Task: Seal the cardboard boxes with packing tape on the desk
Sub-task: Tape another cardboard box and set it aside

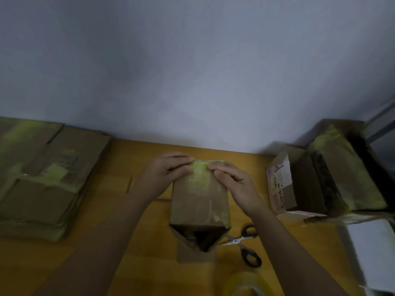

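Nearest to us, at the bottom edge of the view, we see a blurred roll of packing tape [245,284] lying on the orange-brown tabletop [96,242]. Just beyond it, to the right, a pair of black-handled scissors [245,242] lies flat on the tabletop, its blades pointing toward the small cardboard box [199,206] at the centre. That box lies on its side in front of us, its near end open with the flaps spread and a dark interior showing, while a strip of yellowish tape [199,174] runs over its far end and a patch of the same tape shows near its near right corner. Our left hand [168,171] rests on the far left corner of the box with the fingers laid fairly straight along the taped edge, pressing rather than clutching; our right hand [233,180] has its fingers bent over the tape at the far right, the thumb tucked beneath, though we cannot tell whether it pinches the tape or only pushes it down. Further off to the left lies a stack of flattened cartons [47,180] bearing yellowish tape. To the right stand more boxes [333,174], one with a printed label, and beside them, near the right edge, something white [372,248]. Behind everything rises a plain pale wall [192,71].
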A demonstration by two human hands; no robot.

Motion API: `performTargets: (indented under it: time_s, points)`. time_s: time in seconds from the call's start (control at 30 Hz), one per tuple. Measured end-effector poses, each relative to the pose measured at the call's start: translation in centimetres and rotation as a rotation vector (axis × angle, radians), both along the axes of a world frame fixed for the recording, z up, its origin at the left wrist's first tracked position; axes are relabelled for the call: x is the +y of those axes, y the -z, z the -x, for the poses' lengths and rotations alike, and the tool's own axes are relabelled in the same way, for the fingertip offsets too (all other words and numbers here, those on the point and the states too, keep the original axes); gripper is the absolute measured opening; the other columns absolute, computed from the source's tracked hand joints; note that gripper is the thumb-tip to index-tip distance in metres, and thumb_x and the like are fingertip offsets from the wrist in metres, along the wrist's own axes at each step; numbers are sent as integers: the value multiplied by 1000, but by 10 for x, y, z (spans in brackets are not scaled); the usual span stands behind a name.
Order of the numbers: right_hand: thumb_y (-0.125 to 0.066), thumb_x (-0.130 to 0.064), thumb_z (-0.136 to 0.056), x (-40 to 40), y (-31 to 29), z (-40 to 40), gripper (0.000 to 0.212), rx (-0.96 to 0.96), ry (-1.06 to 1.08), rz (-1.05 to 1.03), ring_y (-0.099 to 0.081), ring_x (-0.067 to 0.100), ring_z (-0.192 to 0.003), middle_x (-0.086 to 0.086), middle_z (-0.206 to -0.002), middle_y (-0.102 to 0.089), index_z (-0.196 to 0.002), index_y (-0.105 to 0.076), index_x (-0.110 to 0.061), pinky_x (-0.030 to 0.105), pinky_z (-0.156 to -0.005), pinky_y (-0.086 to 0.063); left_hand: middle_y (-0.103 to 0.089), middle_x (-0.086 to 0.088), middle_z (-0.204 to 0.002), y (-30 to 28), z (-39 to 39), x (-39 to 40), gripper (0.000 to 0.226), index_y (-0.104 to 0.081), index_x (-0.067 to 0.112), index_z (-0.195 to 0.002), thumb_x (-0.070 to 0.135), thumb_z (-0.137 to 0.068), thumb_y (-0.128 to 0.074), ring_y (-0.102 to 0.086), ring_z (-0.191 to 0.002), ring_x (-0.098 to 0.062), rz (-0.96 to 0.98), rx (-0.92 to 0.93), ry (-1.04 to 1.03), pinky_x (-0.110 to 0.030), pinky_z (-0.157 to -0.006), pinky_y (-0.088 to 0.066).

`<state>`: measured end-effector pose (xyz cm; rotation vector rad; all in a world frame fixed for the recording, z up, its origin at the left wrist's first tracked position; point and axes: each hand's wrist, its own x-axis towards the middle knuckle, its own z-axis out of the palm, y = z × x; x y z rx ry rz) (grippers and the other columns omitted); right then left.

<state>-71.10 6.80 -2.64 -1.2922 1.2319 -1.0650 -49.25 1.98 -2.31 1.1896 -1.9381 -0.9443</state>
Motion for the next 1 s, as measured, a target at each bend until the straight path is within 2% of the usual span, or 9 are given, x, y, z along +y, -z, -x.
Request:
performTargets:
  time_s: [0.13, 0.23, 0.47, 0.63, 0.7, 0.77, 0.83, 0.93, 1.0]
  points:
    - [-71, -37, -80, -9, -8, 2, 23, 235, 142, 193, -44, 2, -131, -8, -135, -55, -102, -74, -33, 26, -105, -43, -69, 2, -115, 4, 2, 0, 49, -73, 13, -110, 50, -91, -47, -57, -107, -11, 423, -296, -2, -25, -92, -46]
    - [-52, -48, -88, -14, -14, -7, 58, 430, -119, 172, -11, -3, -147, -15, -157, -29, -143, -47, -28, 15, -116, -16, -73, -6, -105, 1, 4, 1, 38, -76, 6, -99, 35, -89, -53, -66, -101, -20, 619, -386, -39, -26, -92, -45]
    - [0, -59, -91, -4, -19, 2, 70, 1100, -425, 276, 22, 1, -145, -16, -157, 9, -153, -2, -25, 19, -114, 20, -57, -1, -136, -6, 1, 16, 68, -61, 17, -129, 52, -102, -10, -54, -125, -28, 347, -741, 64, -58, -101, -38]
    - [-43, -29, -103, 27, -25, 15, 43, 755, -340, 183, -20, -8, -143, -13, -152, -31, -145, -42, -19, 14, -118, -14, -24, 5, -158, -19, 3, 23, 81, -32, 22, -150, 60, -93, 11, -22, -146, -26, 183, -871, 98, -55, -115, -16]
    - [-59, -13, -97, 24, -30, 17, 27, 468, -81, 111, -49, -9, -124, -9, -132, -60, -123, -67, -15, 23, -109, -41, -1, 7, -162, -23, 10, 27, 63, -11, 25, -154, 53, -100, 0, -1, -150, -20, 110, -958, 73, -46, -119, -5]
    - [-59, -21, -97, 11, -33, 13, 32, 448, 33, 87, -46, -11, -124, -14, -137, -54, -129, -62, -23, 16, -105, -41, 5, 6, -162, -30, 18, 30, 54, -6, 24, -155, 43, -104, -12, 3, -150, -19, 71, -987, 38, -43, -119, -7]
    - [-48, -33, -101, 1, -31, 1, 44, 449, -69, -11, -27, -10, -137, -18, -150, -34, -145, -44, -29, 4, -105, -24, -10, 0, -162, -26, 20, 33, 52, -21, 20, -153, 39, -105, -22, -13, -149, -25, 116, -960, -17, -47, -114, -26]
    - [-42, -30, -104, -1, -23, -17, 44, 256, -50, -147, -29, 7, -143, -9, -153, -36, -147, -39, -27, 24, -116, -26, -61, -15, -130, -19, 19, 37, 41, -65, 7, -121, 30, -86, -66, -63, -112, -36, 229, -906, -66, -44, -61, -58]
    - [-45, -33, -103, 2, -21, -21, 49, 236, 25, -150, -34, 14, -142, -5, -152, -37, -150, -32, -30, 35, -116, -31, -63, -21, -124, -16, 17, 40, 37, -68, 3, -112, 21, -80, -75, -66, -106, -37, 242, -905, -47, -40, -53, -57]
